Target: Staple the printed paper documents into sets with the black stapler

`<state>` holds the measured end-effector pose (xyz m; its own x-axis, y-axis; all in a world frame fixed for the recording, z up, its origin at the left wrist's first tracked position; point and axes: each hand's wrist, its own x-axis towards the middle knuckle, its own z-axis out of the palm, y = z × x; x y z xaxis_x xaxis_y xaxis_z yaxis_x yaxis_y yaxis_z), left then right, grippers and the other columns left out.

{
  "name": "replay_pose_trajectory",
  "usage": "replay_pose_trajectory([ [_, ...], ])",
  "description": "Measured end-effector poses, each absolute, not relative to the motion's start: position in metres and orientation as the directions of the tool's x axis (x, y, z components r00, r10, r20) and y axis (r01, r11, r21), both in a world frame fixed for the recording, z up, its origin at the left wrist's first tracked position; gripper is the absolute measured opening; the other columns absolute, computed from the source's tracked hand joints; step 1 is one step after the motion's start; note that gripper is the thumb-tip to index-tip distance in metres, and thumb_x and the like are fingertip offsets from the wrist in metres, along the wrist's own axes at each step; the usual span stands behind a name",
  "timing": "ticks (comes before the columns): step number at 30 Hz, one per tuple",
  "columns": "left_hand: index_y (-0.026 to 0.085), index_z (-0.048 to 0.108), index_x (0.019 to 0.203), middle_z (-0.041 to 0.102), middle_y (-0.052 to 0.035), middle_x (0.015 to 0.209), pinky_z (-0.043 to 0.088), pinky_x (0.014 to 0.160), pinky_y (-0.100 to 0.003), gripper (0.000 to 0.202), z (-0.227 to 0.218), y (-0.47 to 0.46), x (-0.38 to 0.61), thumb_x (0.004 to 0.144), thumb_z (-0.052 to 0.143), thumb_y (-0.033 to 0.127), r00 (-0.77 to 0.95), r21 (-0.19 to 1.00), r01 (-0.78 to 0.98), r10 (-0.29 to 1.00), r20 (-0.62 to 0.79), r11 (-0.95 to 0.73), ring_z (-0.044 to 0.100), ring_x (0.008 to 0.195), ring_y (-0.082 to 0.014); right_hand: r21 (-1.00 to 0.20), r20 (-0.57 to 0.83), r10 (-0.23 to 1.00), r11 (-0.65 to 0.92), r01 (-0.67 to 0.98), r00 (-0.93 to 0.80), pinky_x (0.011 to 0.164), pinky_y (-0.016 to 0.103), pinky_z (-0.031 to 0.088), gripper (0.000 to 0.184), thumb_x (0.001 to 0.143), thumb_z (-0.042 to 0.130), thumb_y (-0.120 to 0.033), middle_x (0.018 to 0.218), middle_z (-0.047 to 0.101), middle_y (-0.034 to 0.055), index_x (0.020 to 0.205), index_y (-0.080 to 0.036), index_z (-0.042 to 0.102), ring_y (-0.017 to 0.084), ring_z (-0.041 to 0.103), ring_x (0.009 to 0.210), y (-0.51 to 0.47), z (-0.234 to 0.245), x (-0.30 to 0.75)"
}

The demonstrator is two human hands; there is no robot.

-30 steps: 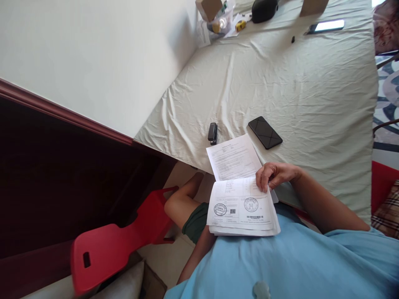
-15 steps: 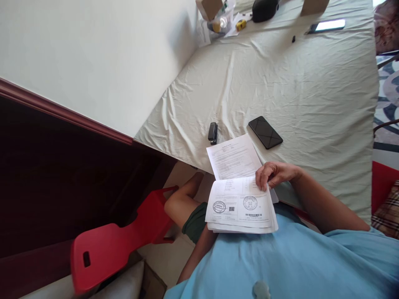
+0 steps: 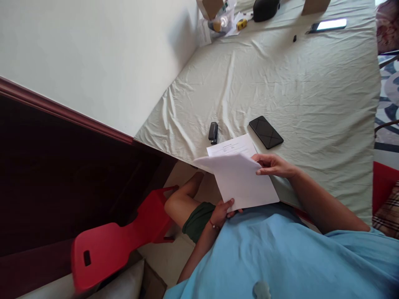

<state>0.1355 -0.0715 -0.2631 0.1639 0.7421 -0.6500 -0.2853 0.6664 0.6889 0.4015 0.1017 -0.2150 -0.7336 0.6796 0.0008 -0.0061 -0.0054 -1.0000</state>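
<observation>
Papers (image 3: 246,187) lie across my lap and the table edge, with a blank white side facing up. My left hand (image 3: 223,211) pinches their lower left corner, thumb on top. At the upper right edge my right hand (image 3: 272,165) grips the lifted pages between thumb and fingers. A printed sheet (image 3: 232,146) shows partly from beneath, lying on the table. Just beyond it stands a small black stapler (image 3: 213,133). A dark phone (image 3: 266,132) lies to the right of the sheet, near my right hand.
A pale cloth covers the table (image 3: 296,83). At the far end are a plastic bag (image 3: 222,20), a yellow tool (image 3: 241,24), a black case (image 3: 265,9) and a lit phone (image 3: 330,25). A red chair (image 3: 102,253) stands at left, beside the wall (image 3: 93,54).
The stamped pages have been turned away from me, and a blank side now shows. My left hand, hidden under the papers before, is now visible at their corner.
</observation>
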Motion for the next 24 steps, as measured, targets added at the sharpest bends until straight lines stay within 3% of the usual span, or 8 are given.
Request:
replay_pose_trajectory([
  [6,0.006,0.062,0.102,0.069,-0.0081,0.06,0.01,0.041,-0.023,0.067,-0.262,-0.072,0.136,0.069,0.081,0.062,0.18,0.683,-0.311,0.747,-0.64,0.661,0.028,0.036,-0.0032,-0.974,0.031,0.922,0.115,0.195,-0.386,0.052,0.026,0.023,0.043,0.082,0.074,-0.057,0.06,0.034,-0.0072,0.1,-0.019,0.066,0.01,0.029,0.055,0.104,-0.225,0.388],
  [13,0.007,0.06,0.099,0.07,-0.0087,0.06,0.009,0.041,-0.023,0.065,-0.265,-0.072,0.136,0.069,0.082,0.06,0.181,0.671,-0.319,0.738,-0.65,0.669,0.028,0.035,-0.0026,-0.951,0.103,0.987,0.134,0.277,-0.124,0.056,0.028,0.032,0.032,0.084,0.069,-0.05,0.068,0.057,0.0006,0.084,-0.018,0.068,0.012,0.043,0.06,0.11,-0.232,0.387],
  [19,0.008,0.059,0.098,0.07,-0.0093,0.06,0.009,0.041,-0.022,0.065,-0.264,-0.071,0.137,0.068,0.083,0.06,0.177,0.668,-0.323,0.737,-0.653,0.67,0.029,0.034,-0.0022,-0.89,0.217,0.965,0.256,0.376,-0.144,0.058,0.03,0.035,0.025,0.087,0.065,-0.043,0.072,0.061,0.0017,0.088,-0.019,0.07,0.012,0.043,0.058,0.109,-0.233,0.384],
  [24,0.008,0.06,0.101,0.07,-0.0088,0.06,0.01,0.041,-0.022,0.066,-0.262,-0.071,0.137,0.068,0.083,0.06,0.18,0.67,-0.323,0.738,-0.65,0.669,0.029,0.035,-0.0024,-0.912,0.173,0.974,0.214,0.349,-0.145,0.057,0.029,0.033,0.031,0.084,0.07,-0.05,0.066,0.054,-0.0011,0.086,-0.019,0.067,0.012,0.04,0.057,0.109,-0.236,0.382],
])
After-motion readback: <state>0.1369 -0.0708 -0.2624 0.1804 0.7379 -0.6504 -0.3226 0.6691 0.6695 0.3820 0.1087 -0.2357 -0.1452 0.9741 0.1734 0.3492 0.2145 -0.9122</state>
